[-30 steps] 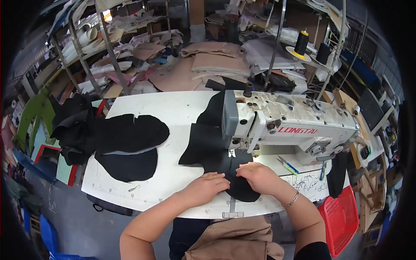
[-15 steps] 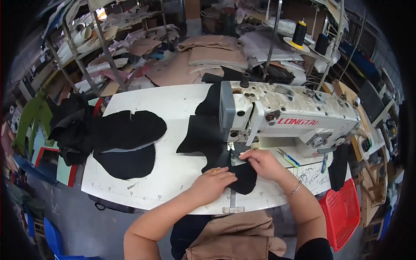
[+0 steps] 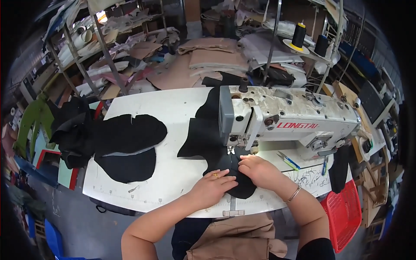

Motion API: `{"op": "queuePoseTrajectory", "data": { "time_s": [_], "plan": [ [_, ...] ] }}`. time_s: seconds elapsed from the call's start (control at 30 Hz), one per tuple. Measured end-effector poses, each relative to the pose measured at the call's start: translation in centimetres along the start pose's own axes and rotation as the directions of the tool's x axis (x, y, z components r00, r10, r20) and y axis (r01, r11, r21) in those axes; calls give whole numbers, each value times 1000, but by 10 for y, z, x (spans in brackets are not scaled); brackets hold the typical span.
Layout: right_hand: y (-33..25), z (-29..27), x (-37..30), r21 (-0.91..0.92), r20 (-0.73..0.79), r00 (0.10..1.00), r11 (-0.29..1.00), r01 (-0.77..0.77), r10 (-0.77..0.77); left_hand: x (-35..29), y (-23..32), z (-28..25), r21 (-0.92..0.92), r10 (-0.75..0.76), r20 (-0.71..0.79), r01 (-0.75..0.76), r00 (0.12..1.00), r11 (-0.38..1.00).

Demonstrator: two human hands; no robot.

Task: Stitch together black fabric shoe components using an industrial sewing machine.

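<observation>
Hands flat on black fabric (image 3: 212,138) just before the sewing machine (image 3: 286,119) needle: right hand (image 3: 255,170) nearer it, left hand (image 3: 214,187) behind, fingers spread, pressing; cloth runs away past the needle

Light: bright and even overhead; a lit lamp (image 3: 102,16) glows upper left.
Glare: white table (image 3: 173,108) shines mildly.
Shadows: soft, short.
Focus: centre sharp, rim smeared.
Distortion: strong fisheye bend, black corners.

black fabric piece (image 3: 203,134) under needle
</observation>
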State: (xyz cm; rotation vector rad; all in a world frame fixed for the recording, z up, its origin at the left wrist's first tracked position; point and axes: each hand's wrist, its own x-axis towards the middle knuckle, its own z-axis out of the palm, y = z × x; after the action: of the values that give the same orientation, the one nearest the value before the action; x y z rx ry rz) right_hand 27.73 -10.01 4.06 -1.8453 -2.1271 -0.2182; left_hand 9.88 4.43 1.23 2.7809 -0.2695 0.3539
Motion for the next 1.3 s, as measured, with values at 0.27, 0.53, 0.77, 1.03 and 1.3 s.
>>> {"op": "queuePoseTrajectory", "data": {
  "time_s": [0.27, 0.53, 0.77, 1.03, 1.3],
  "plan": [
    [13, 6, 7, -199, 43, 999, 980, 23, -15, 12, -13, 1, -76, -3, -6, 2, 1000, 997],
    [13, 1, 8, -254, 148, 989, 967, 10, 29, 11, -9, 6, -25, 3, -59, -4, 998, 1000],
    [14, 2, 14, -291, 23, 999, 956, 33, -28, 16, -27, 6, -112, 18, -52, -24, 998, 993],
    [27, 17, 11, -397, -46, 999, 918, 1, -21, 26, -44, 2, -222, -19, -40, 9, 999, 975],
    [37, 34, 8, -363, -32, 994, 926, -105, 101, 32, -61, -2, -315, -52, -90, 21, 995, 949]
  ]
}}
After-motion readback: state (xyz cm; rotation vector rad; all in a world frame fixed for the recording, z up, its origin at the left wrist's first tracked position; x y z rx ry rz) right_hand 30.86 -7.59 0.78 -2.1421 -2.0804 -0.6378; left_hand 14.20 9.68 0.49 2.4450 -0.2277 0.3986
